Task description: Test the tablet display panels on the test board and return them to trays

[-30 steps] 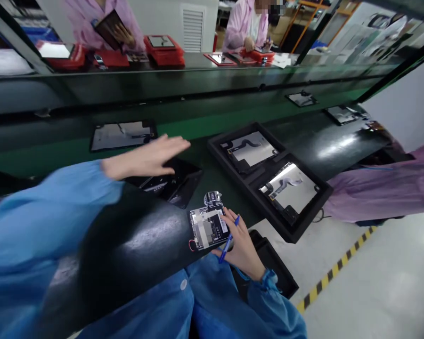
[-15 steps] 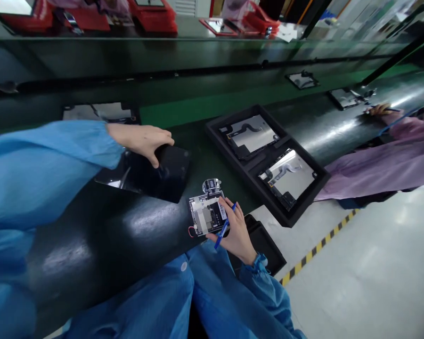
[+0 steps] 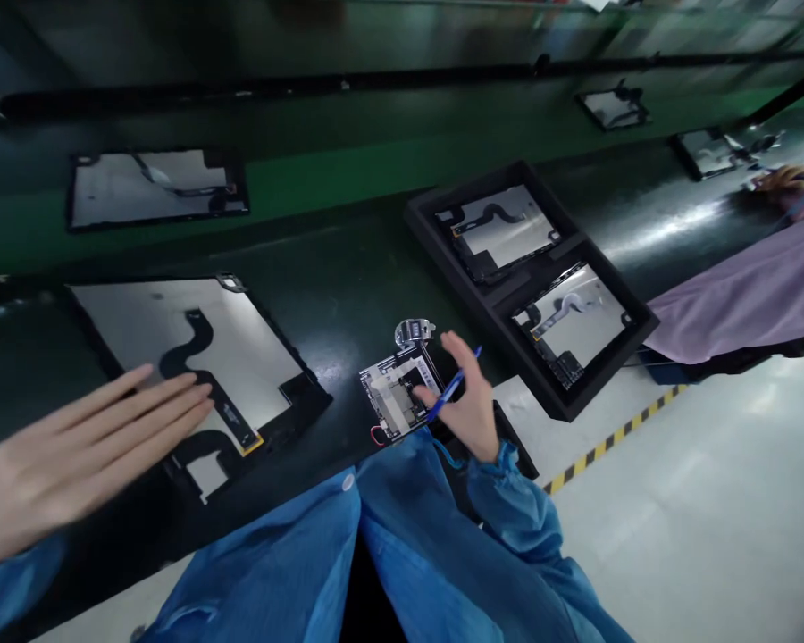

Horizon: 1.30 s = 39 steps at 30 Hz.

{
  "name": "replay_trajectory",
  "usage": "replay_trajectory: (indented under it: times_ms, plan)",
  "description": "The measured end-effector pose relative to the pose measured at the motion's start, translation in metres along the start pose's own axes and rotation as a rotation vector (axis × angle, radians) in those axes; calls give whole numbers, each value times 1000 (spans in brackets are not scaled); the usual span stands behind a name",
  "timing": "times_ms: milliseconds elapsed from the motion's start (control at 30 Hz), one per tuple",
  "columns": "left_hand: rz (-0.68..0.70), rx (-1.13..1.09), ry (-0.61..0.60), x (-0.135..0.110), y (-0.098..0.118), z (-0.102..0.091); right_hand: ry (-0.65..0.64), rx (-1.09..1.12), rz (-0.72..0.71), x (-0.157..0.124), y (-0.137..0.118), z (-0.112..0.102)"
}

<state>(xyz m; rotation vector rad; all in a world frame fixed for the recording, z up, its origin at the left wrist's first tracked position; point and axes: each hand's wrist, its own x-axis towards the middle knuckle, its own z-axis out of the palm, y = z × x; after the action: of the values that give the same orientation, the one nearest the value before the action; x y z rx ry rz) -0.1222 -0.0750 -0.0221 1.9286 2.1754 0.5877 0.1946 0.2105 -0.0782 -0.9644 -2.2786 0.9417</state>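
Observation:
My left hand (image 3: 87,455) is flat, fingers stretched and together, over the lower left of a display panel (image 3: 255,339). Its silver back faces up, with a curved black ribbon cable (image 3: 191,348) on it; whether the fingertips touch is unclear. In my right hand (image 3: 474,406) a slim blue pen-like tool (image 3: 453,388) slants between the fingers. The thumb of that hand reaches over a circuit board (image 3: 392,397) with pale tape strips, while the index finger points up and away. A round silver part (image 3: 414,333) adjoins the board's top edge; a red wire loop (image 3: 376,435) sticks out below.
To the right, a black two-compartment tray (image 3: 569,409) holds two panels. Another panel (image 3: 157,192) lies at the back left on the green strip; two more are farther right. A co-worker's hand (image 3: 787,183) and purple sleeve (image 3: 743,290) appear at the right.
My left hand has let go of a dark slab and moved left and nearer, its fingers straightened. The panel there now shows its silver back. My right index finger has lifted off the board.

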Motion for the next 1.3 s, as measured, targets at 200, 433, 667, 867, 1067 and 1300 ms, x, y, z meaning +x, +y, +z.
replay_trajectory:
  times_ms: [200,433,667,867,1067,1300]
  plan:
    - [202,79,-7,-16,-24,34,53,-217,-36,47,-12,-3]
    - [190,234,-60,17,-35,37,-235,-314,-292,120,-7,6]
    - [-49,216,50,23,-43,47,56,-372,-242,72,-24,-11]
    - [-228,204,112,18,-17,77,-88,-465,-89,-47,-39,36]
    - [-254,210,125,22,-11,79,-513,-276,-517,17,-7,31]
    - [-308,237,88,25,2,83,-805,-180,-644,106,3,15]
